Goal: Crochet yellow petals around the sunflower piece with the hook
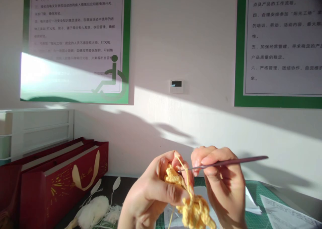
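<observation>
My left hand (156,185) is closed around a piece of yellow crochet work (195,212), which hangs below the thumb and also shows between thumb and fingers. A strand of yellow yarn (186,178) runs over the left index finger and down to the piece. Between thumb and fingers, my right hand (218,175) grips a crochet hook (233,162) with a dark purple handle. The hook's thin metal tip points left and meets the yarn beside the left fingers. Whether the tip sits inside a stitch is too small to tell.
Dark red gift bags (62,182) with a cream ribbon handle stand at the left, before a white rack (47,128). White fluffy material (94,210) lies beside them. A green cutting mat (261,202) and printed paper (284,212) are at the right. The wall behind carries a small panel (176,86).
</observation>
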The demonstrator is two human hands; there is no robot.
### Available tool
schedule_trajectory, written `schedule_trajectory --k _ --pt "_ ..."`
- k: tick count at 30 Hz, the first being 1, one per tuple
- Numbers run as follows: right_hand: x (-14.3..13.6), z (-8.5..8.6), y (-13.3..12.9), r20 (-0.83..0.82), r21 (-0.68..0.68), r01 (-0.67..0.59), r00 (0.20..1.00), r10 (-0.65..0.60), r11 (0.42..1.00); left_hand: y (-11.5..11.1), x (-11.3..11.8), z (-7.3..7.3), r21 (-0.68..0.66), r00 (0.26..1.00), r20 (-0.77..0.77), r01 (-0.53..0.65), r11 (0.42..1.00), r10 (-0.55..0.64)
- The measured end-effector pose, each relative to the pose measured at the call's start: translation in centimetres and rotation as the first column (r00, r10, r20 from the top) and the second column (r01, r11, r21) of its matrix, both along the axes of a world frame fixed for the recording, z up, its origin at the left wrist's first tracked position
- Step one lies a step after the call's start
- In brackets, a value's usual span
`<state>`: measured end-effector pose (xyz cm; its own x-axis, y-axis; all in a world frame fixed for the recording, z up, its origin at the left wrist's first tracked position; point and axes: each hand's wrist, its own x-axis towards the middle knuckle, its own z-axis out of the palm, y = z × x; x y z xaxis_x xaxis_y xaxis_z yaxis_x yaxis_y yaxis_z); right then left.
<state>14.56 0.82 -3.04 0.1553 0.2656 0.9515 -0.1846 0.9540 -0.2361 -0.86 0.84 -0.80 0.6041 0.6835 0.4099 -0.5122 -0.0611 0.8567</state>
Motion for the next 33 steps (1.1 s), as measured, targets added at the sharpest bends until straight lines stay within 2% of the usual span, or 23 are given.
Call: schedule_trajectory --k 4,7,8,10,12,14,16,17,18,19,21,22,23,25,29,31,33 --pt "-0.2 0.5 -0.5 -0.141 -0.173 -0.225 0.969 0.202 0.959 0.3 -0.1 -0.1 -0.002 0.994 0.043 0.099 0.995 -0.099" --pt "-0.6 1.0 -0.8 -0.184 -0.274 -0.365 0.928 0.324 0.890 0.4 -0.4 -0.2 0.008 0.990 0.042 0.137 0.990 -0.138" --pt "-0.7 1.1 -0.8 -0.192 -0.313 -0.405 0.913 0.360 0.859 0.4 -0.5 -0.2 0.021 0.992 0.032 0.118 0.993 -0.119" --pt "-1.1 1.0 -0.6 -0.181 -0.376 -0.463 0.886 0.427 0.803 0.3 -0.7 -0.3 0.069 1.000 -0.010 0.004 0.998 -0.003" --pt "-1.2 0.6 -0.3 -0.123 -0.401 -0.468 0.879 0.460 0.788 -0.1 -0.8 -0.1 0.135 0.988 -0.052 -0.140 0.981 0.149" --pt "-1.0 0.4 -0.1 -0.040 -0.365 -0.368 0.924 0.381 0.855 -0.6 -0.7 0.1 0.168 0.965 -0.074 -0.236 0.957 0.251" --pt "-0.4 0.3 0.0 0.059 -0.231 -0.136 0.986 0.153 0.964 -1.1 -0.5 0.3 0.154 0.953 -0.064 -0.284 0.947 0.296" --pt "0.0 0.4 -0.1 0.109 -0.112 0.015 0.994 -0.002 0.994 -1.3 -0.4 0.4 0.137 0.949 -0.049 -0.302 0.943 0.311" --pt "0.3 0.5 -0.2 0.150 0.025 0.157 0.976 -0.159 0.987 -1.5 -0.2 0.4 0.116 0.947 -0.032 -0.314 0.942 0.320" --pt "0.6 0.6 -0.3 0.175 0.167 0.262 0.941 -0.290 0.951 -1.5 -0.1 0.4 0.097 0.949 -0.015 -0.311 0.945 0.314" --pt "0.7 0.6 -0.3 0.191 0.312 0.346 0.889 -0.415 0.885 -1.4 0.2 0.3 0.055 0.972 0.008 -0.236 0.970 0.236" --pt "0.6 0.4 -0.3 0.174 0.330 0.337 0.896 -0.408 0.882 -1.3 0.3 0.2 0.030 0.985 0.012 -0.170 0.985 0.170" --pt "0.3 0.2 -0.2 0.151 0.271 0.311 0.921 -0.360 0.911 -1.1 0.5 0.0 0.000 0.995 0.012 -0.099 0.995 0.099" --pt "-0.5 -0.4 0.1 -0.005 0.271 0.237 0.969 -0.245 0.933 -0.6 0.6 -0.2 -0.071 1.000 0.015 0.012 0.997 -0.011" --pt "-1.5 -0.7 0.0 -0.155 0.108 0.052 0.987 -0.035 0.993 0.0 0.4 -0.4 -0.075 0.997 0.012 0.083 0.994 -0.082" --pt "-1.4 -0.3 -0.4 -0.180 0.004 -0.046 0.983 0.046 0.999 0.3 0.1 -0.4 -0.034 0.992 0.008 0.124 0.992 -0.124" --pt "-1.1 0.3 -0.8 -0.186 -0.097 -0.179 0.970 0.159 0.979 0.6 -0.2 -0.4 0.004 0.987 -0.011 0.163 0.987 -0.163"
